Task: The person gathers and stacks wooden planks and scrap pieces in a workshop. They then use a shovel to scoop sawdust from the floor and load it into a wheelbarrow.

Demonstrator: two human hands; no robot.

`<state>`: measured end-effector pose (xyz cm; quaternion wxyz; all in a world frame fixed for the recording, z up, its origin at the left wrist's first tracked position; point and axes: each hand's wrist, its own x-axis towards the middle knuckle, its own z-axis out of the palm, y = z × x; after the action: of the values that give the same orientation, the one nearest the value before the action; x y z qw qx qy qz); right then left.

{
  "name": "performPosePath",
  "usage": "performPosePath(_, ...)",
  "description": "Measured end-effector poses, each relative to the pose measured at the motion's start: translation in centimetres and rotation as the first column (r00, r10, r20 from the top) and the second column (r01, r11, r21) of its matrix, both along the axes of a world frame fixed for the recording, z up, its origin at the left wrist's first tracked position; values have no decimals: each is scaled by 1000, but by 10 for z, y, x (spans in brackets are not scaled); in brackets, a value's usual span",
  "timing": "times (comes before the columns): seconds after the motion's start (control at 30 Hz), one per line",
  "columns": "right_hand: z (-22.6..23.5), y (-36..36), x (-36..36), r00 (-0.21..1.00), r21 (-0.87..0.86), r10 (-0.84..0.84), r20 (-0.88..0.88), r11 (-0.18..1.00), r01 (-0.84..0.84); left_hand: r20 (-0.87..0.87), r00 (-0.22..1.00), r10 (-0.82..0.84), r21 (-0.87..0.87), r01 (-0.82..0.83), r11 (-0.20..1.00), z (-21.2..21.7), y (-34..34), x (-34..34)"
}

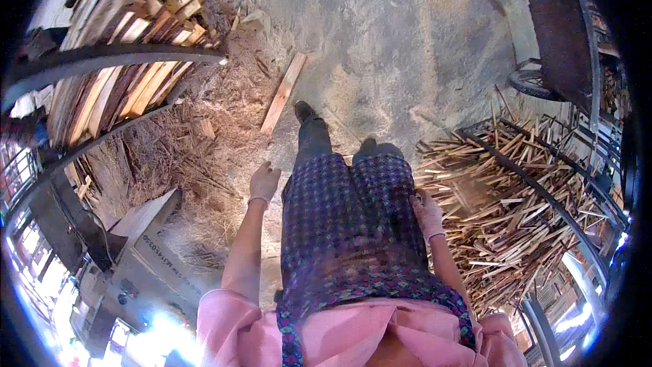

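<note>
My left hand (265, 182), in a pale glove, hangs beside the dark patterned apron (350, 231) with its fingers curled in; nothing shows in it. On the other side, my right hand (427, 215), also gloved, hangs against the apron's edge with fingers loosely apart and holds nothing visible. A flat wooden board (284, 93) lies on the floor ahead, just left of my forward shoe (304, 111). Neither hand touches it.
Stacked planks (129, 95) stand at the far left behind a curved metal bar (115, 61). A grey machine housing (153, 265) is at near left. On the right, a heap of thin wood strips (509, 211) fills a metal rack; beyond stands a wheeled cart (557, 34). Sawdust covers the floor.
</note>
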<state>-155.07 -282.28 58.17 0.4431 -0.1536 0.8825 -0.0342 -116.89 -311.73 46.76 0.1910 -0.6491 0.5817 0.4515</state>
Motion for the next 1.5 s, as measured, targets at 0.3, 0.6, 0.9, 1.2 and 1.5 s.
performPosePath(0.3, -109, -128, 35, 996, 103, 90, -22, 991, -87, 129, 939, -319, 229, 285, 931, -224, -82, -58)
performPosePath(0.6, -163, -165, -34, 983, 172, -142, -117, 972, 161, 460, 838, -294, -538, 526, 659, -548, -133, -88)
performPosePath(0.9, -172, -146, -41, 953, 132, -303, 24, 946, 297, -342, 764, 547, 503, -343, 793, -438, -187, -78)
performPosePath(1.2, -164, -146, -39, 997, 93, 72, 25, 993, -74, -478, 281, 832, 648, -526, 550, -160, -234, -231)
performPosePath(1.5, -52, -212, -64, 557, -235, -307, 772, 677, 698, -424, 50, 904, 698, -619, 361, 15, -145, -271)
